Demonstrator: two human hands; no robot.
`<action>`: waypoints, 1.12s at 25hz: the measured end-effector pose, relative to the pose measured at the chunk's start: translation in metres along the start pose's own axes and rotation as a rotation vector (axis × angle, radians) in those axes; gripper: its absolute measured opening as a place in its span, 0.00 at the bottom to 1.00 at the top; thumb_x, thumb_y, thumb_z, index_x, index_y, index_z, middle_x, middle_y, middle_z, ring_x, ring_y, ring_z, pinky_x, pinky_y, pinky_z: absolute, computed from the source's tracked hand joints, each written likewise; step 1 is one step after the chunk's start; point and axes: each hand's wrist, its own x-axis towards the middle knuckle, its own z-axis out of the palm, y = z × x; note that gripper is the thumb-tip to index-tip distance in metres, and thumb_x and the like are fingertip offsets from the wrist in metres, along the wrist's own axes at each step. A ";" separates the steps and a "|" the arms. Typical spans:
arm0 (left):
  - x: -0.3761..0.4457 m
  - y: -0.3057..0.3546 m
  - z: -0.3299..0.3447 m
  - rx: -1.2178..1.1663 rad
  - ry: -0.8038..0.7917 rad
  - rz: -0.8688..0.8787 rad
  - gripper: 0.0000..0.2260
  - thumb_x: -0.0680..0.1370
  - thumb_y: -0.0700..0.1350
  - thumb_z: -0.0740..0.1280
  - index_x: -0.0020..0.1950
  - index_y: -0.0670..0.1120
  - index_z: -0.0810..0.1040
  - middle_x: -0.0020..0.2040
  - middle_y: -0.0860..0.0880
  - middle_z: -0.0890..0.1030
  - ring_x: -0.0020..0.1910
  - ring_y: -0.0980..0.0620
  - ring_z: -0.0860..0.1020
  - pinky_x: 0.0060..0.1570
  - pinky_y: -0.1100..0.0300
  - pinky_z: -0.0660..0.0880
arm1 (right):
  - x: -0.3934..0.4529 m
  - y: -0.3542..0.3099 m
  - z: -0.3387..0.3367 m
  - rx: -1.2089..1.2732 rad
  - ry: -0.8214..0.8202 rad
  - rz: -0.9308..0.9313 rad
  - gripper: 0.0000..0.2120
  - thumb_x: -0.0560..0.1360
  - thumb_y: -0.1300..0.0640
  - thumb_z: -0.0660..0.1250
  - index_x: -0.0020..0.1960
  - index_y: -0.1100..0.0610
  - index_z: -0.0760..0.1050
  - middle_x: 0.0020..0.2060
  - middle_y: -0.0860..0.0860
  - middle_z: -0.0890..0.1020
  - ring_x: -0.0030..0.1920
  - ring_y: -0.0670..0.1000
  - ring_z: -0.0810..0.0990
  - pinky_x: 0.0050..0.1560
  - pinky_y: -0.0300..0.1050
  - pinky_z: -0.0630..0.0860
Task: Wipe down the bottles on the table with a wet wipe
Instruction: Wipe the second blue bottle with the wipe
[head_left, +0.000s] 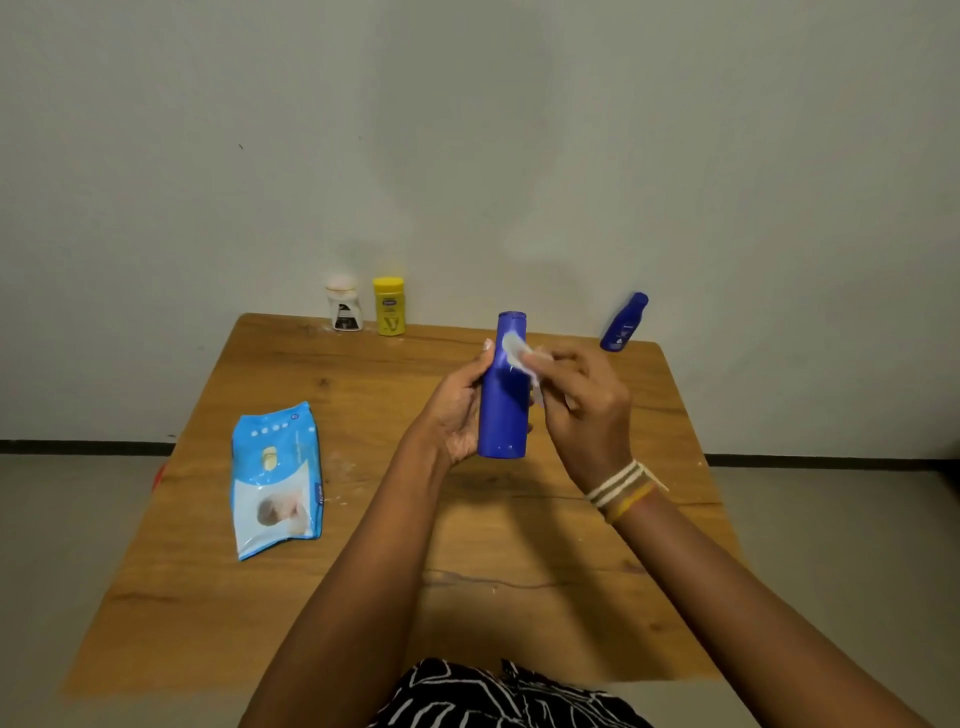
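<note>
My left hand (460, 410) grips a tall blue bottle (505, 410) upright above the middle of the wooden table (363, 571). A small white wet wipe (516, 351) is pinched in my right hand (582, 400) and pressed against the bottle's upper part. At the table's back edge stand a small blue bottle (623, 323) on the right, tilted against the wall, and a yellow bottle (389, 305) beside a white bottle (343, 310) on the left.
A light blue pack of wet wipes (275, 478) lies flat on the table's left side. The grey wall rises right behind the table. Grey floor surrounds it. Patterned black-and-white clothing (493, 696) shows at the near edge.
</note>
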 end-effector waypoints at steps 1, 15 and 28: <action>0.001 -0.002 0.004 -0.013 -0.009 0.009 0.19 0.76 0.57 0.64 0.57 0.44 0.79 0.48 0.43 0.81 0.46 0.45 0.79 0.49 0.49 0.75 | 0.020 -0.002 0.004 -0.038 0.032 0.037 0.14 0.70 0.72 0.68 0.54 0.63 0.80 0.48 0.61 0.80 0.48 0.56 0.79 0.47 0.45 0.78; 0.016 -0.009 0.006 -0.091 0.001 -0.026 0.21 0.76 0.57 0.63 0.59 0.42 0.77 0.46 0.43 0.82 0.42 0.48 0.80 0.44 0.53 0.77 | -0.005 0.001 0.000 -0.201 -0.125 -0.007 0.14 0.74 0.67 0.62 0.58 0.64 0.78 0.49 0.60 0.79 0.49 0.54 0.76 0.47 0.43 0.77; 0.018 -0.008 0.018 -0.124 0.001 0.013 0.20 0.75 0.55 0.63 0.58 0.41 0.78 0.45 0.43 0.83 0.43 0.48 0.82 0.44 0.55 0.79 | 0.011 0.001 0.012 -0.196 -0.058 0.060 0.15 0.73 0.68 0.65 0.60 0.65 0.77 0.51 0.60 0.80 0.50 0.55 0.77 0.48 0.44 0.77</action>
